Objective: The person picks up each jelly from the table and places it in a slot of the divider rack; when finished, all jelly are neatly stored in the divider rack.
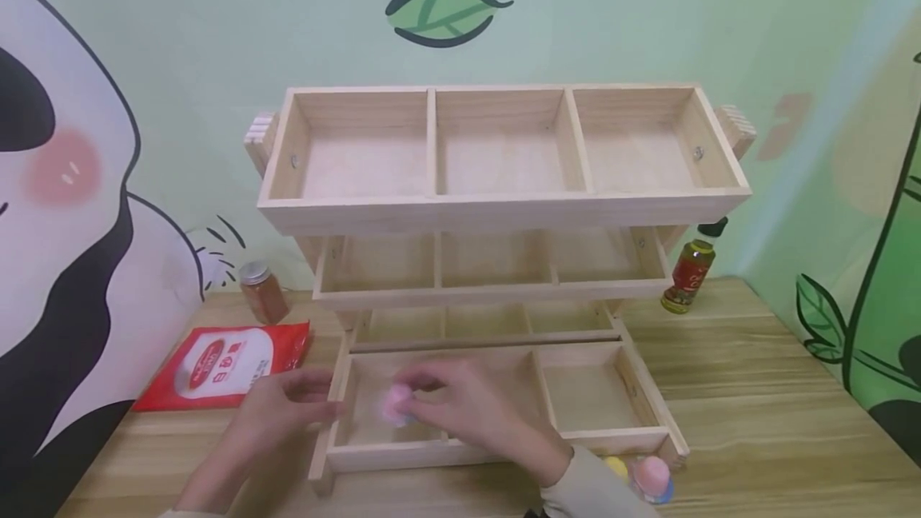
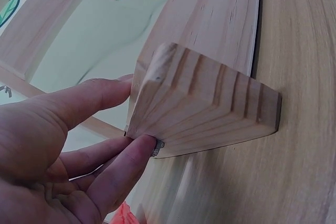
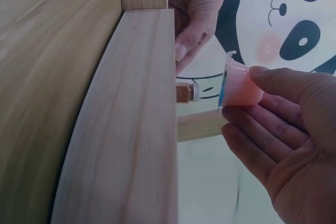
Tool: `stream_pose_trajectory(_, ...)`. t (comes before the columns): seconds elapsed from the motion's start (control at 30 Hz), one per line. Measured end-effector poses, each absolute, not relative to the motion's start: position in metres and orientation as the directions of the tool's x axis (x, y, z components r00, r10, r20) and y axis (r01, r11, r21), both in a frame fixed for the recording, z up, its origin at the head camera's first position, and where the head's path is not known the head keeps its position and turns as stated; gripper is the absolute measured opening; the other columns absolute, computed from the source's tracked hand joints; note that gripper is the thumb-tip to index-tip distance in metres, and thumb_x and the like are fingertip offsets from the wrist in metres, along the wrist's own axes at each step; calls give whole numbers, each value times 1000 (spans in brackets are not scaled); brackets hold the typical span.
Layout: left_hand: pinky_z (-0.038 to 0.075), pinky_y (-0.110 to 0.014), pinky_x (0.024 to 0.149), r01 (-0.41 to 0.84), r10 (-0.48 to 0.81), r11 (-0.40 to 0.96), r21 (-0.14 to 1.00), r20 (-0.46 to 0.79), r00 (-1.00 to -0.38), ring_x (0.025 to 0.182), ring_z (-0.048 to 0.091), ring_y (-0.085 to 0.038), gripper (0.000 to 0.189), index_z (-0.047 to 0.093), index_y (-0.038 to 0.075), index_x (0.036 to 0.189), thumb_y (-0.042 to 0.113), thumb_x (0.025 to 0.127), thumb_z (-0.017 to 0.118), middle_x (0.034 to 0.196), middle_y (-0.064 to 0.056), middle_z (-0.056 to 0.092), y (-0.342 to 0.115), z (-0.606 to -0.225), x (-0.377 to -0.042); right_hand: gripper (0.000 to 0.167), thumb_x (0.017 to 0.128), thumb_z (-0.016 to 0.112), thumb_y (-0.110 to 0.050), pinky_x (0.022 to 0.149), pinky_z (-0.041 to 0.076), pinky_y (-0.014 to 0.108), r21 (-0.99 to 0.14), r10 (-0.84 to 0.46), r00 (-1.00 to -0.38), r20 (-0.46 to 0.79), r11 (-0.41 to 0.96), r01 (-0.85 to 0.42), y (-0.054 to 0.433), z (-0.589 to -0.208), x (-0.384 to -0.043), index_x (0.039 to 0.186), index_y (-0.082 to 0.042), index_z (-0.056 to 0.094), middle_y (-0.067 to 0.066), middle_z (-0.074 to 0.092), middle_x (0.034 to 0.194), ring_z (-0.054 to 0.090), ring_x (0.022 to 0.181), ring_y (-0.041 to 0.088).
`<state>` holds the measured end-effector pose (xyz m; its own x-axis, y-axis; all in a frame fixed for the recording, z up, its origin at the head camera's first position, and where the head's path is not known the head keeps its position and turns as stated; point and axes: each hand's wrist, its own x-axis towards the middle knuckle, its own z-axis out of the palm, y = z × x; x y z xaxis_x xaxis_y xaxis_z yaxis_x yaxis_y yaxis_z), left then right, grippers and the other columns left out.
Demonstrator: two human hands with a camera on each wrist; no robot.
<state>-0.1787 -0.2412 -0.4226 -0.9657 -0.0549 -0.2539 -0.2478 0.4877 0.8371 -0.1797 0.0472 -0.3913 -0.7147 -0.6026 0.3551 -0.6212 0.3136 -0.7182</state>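
Note:
A tiered wooden storage box (image 1: pixel 496 214) stands on the table, its trays split into compartments. Over the left part of the bottom tray (image 1: pixel 392 454), my right hand (image 1: pixel 475 406) pinches a small pink jelly cup (image 3: pixel 243 85) between thumb and fingers. The cup is tilted on its side, its lid facing away from the palm. My left hand (image 1: pixel 284 410) grips the left side wall (image 2: pixel 210 98) of the bottom tier, with fingertips beside a small metal bolt (image 2: pixel 157 148). Another pink jelly cup (image 1: pixel 653 476) and a yellow one (image 1: pixel 616 467), partly hidden by my right sleeve, lie at the front right.
Left of the box lie a red and white packet (image 1: pixel 216 366) and a jar with reddish-brown contents (image 1: pixel 264 294). An oil bottle (image 1: pixel 689 274) stands behind on the right. A printed cloth backdrop (image 1: pixel 576 14) hangs behind the table (image 1: pixel 748 390).

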Motion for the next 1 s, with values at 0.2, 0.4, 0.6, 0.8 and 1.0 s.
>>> stream_pose_trajectory(0.2, 61, -48, 93, -260, -62, 501, 825, -265, -962, 101, 75, -23, 74, 70, 8, 137, 44, 78, 95, 122, -10, 76, -242, -423, -179, 21, 100, 76, -21, 95, 57, 30, -711, -603, -710, 363, 313, -629, 33, -399, -183, 116, -6, 78, 3, 79, 112, 72, 106, 11)
stream_pose_trajectory(0.4, 59, -50, 95, -244, -54, 508, 826, -253, -966, 104, 75, -25, 72, 70, 9, 137, 44, 80, 94, 123, -10, 76, -244, -425, -178, 19, 100, 77, -18, 96, 54, 24, -721, -596, -740, 312, 358, -593, 20, -405, -187, 116, -9, 78, -3, 78, 112, 70, 107, 5)
stream_pose_trajectory(0.6, 59, -50, 97, -218, -40, 506, 835, -230, -972, 104, 75, -25, 69, 70, 8, 137, 42, 81, 94, 122, -10, 77, -244, -425, -176, 19, 99, 78, -20, 93, 54, 23, -710, -589, -759, 277, 407, -575, 10, -412, -191, 116, -12, 78, -9, 77, 109, 69, 104, 3)
stream_pose_trajectory(0.8, 58, -52, 97, -220, -43, 515, 829, -232, -972, 104, 75, -25, 69, 70, 8, 137, 42, 81, 94, 122, -10, 77, -242, -424, -177, 21, 98, 79, -18, 91, 55, 22, -699, -594, -758, 272, 419, -579, 6, -421, -195, 117, -11, 77, -6, 77, 109, 69, 101, 3)
stream_pose_trajectory(1.0, 58, -52, 98, -225, -47, 517, 826, -235, -971, 104, 75, -25, 69, 70, 8, 137, 41, 81, 93, 123, -10, 76, -241, -423, -178, 19, 97, 79, -19, 90, 55, 21, -687, -593, -767, 244, 452, -568, 6, -427, -197, 115, -13, 78, -8, 77, 108, 69, 101, 3)
